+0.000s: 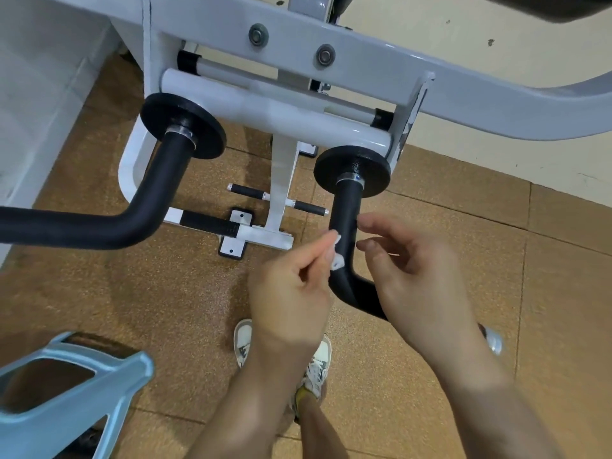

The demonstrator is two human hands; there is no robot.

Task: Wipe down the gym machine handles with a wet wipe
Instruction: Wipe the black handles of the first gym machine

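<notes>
A small white wipe (337, 256) is pressing against the right handle (346, 223) above its bend, the left hand (291, 293) pinching it. The right hand (414, 279) is hovering just beside the bar, fingers loosely curled, holding nothing. The left handle (99, 226) is lying well apart. Brown speckled floor (165, 293) tiles are meeting a cream wall (496, 77); a blue frame (66, 376) is crowding the near-left corner.

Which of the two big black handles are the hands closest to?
The right handle: it runs between the left hand, which pinches the wipe by it, and the right hand. The left handle sits apart, untouched.
</notes>
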